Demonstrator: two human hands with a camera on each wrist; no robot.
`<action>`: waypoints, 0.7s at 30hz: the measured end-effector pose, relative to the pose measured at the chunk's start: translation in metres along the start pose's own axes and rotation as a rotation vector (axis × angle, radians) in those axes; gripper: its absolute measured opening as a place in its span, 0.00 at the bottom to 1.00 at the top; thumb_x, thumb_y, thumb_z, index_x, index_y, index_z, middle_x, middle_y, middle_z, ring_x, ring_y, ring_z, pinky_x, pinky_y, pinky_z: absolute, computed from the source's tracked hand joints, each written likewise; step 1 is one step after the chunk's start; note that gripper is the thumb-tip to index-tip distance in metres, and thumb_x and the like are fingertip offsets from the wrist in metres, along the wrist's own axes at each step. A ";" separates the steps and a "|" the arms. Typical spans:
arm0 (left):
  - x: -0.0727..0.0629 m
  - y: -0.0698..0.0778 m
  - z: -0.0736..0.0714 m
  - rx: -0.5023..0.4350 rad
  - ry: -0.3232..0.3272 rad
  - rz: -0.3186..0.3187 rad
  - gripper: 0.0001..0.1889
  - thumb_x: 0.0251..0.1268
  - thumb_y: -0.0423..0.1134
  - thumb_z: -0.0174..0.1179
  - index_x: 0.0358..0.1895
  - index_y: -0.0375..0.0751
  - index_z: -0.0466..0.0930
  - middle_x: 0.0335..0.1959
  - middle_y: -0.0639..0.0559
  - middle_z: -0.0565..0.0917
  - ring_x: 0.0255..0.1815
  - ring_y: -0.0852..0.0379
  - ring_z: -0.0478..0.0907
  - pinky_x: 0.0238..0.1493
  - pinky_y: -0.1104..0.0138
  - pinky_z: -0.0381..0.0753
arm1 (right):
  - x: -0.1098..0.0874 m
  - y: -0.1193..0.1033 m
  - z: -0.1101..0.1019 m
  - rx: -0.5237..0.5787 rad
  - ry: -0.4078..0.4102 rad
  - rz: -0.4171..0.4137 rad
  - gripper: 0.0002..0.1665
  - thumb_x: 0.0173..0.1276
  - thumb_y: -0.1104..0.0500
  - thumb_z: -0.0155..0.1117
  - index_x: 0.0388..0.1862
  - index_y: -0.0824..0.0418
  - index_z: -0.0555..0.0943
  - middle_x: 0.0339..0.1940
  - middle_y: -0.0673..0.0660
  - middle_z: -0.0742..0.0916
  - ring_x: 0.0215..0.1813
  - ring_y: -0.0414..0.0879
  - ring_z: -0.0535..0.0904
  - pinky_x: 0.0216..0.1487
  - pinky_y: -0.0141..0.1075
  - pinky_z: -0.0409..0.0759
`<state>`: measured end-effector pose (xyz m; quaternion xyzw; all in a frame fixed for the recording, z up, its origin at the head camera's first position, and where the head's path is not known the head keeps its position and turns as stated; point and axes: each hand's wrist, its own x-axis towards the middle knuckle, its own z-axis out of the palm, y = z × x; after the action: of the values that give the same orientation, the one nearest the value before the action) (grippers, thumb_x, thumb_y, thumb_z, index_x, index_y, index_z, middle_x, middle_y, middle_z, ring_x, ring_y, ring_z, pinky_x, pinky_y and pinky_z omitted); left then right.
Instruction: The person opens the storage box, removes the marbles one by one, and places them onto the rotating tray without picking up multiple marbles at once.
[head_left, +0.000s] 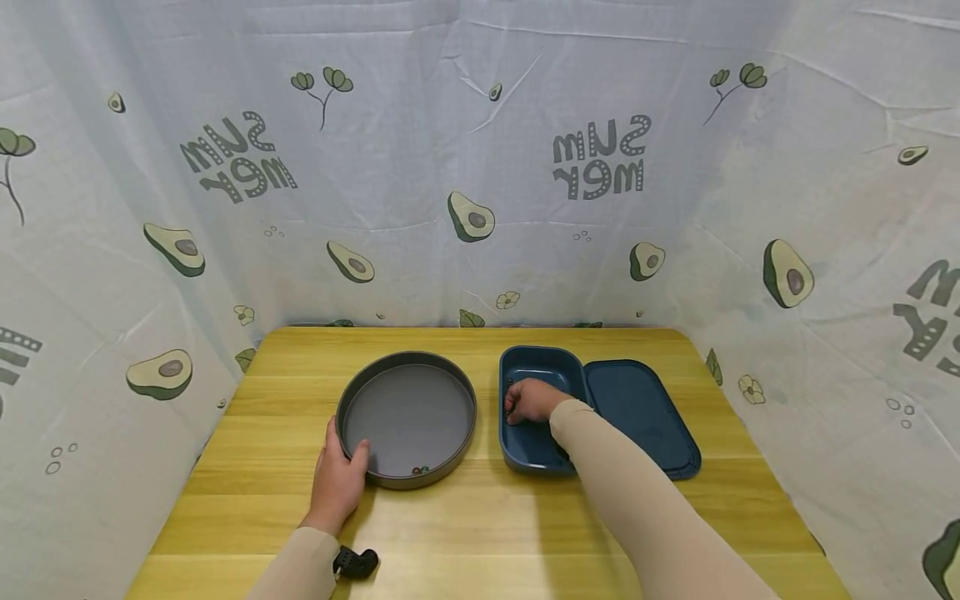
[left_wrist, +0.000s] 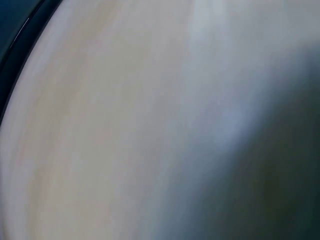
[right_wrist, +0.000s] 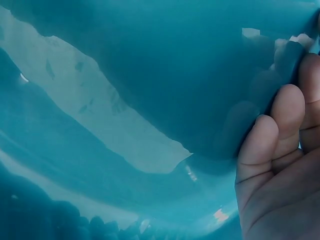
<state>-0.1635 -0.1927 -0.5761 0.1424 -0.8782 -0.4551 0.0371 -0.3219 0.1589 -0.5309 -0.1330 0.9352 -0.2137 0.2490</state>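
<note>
My left hand (head_left: pixel 339 483) holds a round grey pan (head_left: pixel 408 408) by its lower left rim, thumb over the edge and fingers along the outer side. Two small marble-like balls (head_left: pixel 420 470), one reddish and one greenish, lie inside near the pan's front wall. Down in a dark blue rectangular box (head_left: pixel 536 454), my right hand (head_left: pixel 534 401) has its fingers bent by the left wall. Small dark round things (head_left: pixel 509 382) lie along that wall, beside the fingertips. Whether the fingers pinch one is hidden. In the right wrist view, the curled fingers (right_wrist: pixel 257 142) touch the box's glossy bottom.
A flat blue lid (head_left: pixel 641 417) lies against the box's right side. A black strap-like device (head_left: pixel 356 563) is at my left wrist. The wooden table (head_left: pixel 465 533) backs onto a printed curtain (head_left: pixel 420 150). The left wrist view is mostly blurred.
</note>
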 end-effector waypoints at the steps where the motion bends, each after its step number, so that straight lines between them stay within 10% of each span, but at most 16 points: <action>1: 0.000 0.000 0.000 0.000 -0.001 -0.001 0.44 0.83 0.49 0.51 0.88 0.41 0.35 0.82 0.27 0.58 0.80 0.25 0.59 0.78 0.33 0.60 | 0.000 0.000 0.000 0.000 -0.001 -0.001 0.05 0.66 0.60 0.78 0.37 0.54 0.87 0.39 0.47 0.87 0.41 0.43 0.77 0.52 0.39 0.78; 21: -0.001 0.000 0.000 0.005 -0.003 -0.001 0.44 0.83 0.51 0.50 0.88 0.42 0.34 0.82 0.27 0.58 0.80 0.24 0.59 0.77 0.33 0.61 | -0.002 0.002 -0.003 0.005 -0.045 -0.043 0.05 0.67 0.59 0.77 0.37 0.55 0.87 0.34 0.47 0.87 0.37 0.42 0.78 0.45 0.35 0.77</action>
<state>-0.1625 -0.1924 -0.5760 0.1421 -0.8794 -0.4531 0.0351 -0.3224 0.1628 -0.5286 -0.1573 0.9257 -0.2185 0.2656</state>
